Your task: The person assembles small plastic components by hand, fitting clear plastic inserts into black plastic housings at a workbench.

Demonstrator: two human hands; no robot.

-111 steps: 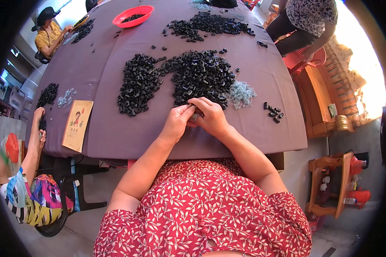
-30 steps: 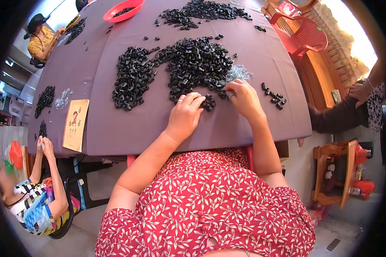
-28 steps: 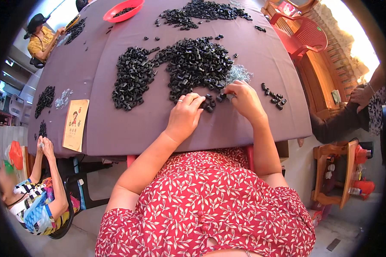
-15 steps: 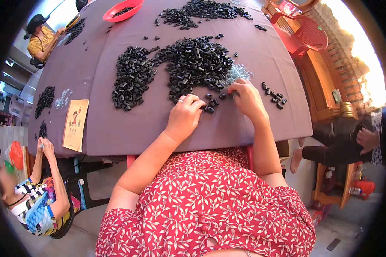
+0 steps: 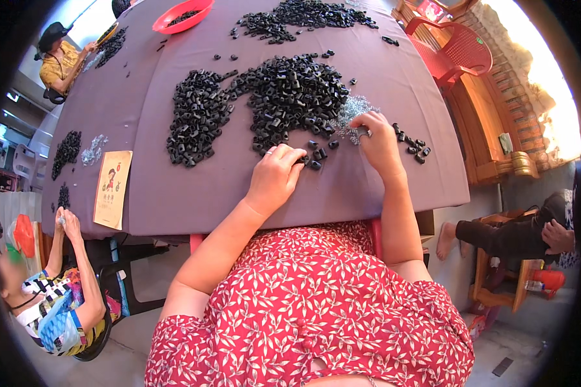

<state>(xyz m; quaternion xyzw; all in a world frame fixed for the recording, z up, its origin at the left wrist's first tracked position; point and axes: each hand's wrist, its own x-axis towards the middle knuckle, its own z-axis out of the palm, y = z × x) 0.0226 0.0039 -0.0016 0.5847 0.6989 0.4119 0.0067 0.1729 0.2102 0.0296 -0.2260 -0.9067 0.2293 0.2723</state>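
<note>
My left hand (image 5: 275, 174) rests near the table's front edge, its fingers curled and closed on a small black plastic piece (image 5: 301, 160) partly hidden by them. Beside its fingertips lie several loose black pieces (image 5: 317, 153). My right hand (image 5: 379, 145) is over the edge of a heap of small silvery springs (image 5: 356, 107); its thumb and fingers are bent together, and what sits between them is hidden or too small to tell. Just beyond both hands stands a large heap of black pieces (image 5: 297, 90), and a second heap (image 5: 197, 116) lies to its left.
More black pieces (image 5: 414, 142) are scattered right of my right hand. A booklet (image 5: 113, 190) lies on the cloth-covered table (image 5: 174, 200) at left, with a red bowl (image 5: 200, 14) far off. Two people work along the left side; another person's legs (image 5: 497, 235) show at right.
My right hand has moved slightly right, from the loose black pieces toward the springs. My left hand stays almost in place. The person at right has shifted their legs.
</note>
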